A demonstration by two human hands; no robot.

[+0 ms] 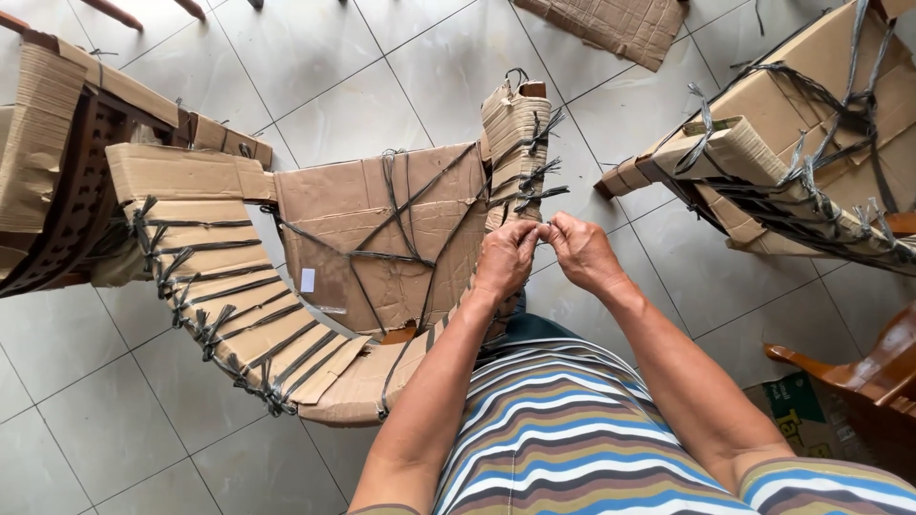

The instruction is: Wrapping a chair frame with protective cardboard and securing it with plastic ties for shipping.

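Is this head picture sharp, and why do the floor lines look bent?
Head view: even daylight, soft shadows; both hands and the cardboard-wrapped chair look sharp; wide-lens distortion bows the tile floor lines; mild sheen on tiles, no harsh glare.

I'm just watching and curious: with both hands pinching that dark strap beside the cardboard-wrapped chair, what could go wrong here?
The thin strap could slip from the left hand and right hand, loosening the wrap. Pulled hard, it might cut into the cardboard. The loose strap ends nearby could snag a finger.
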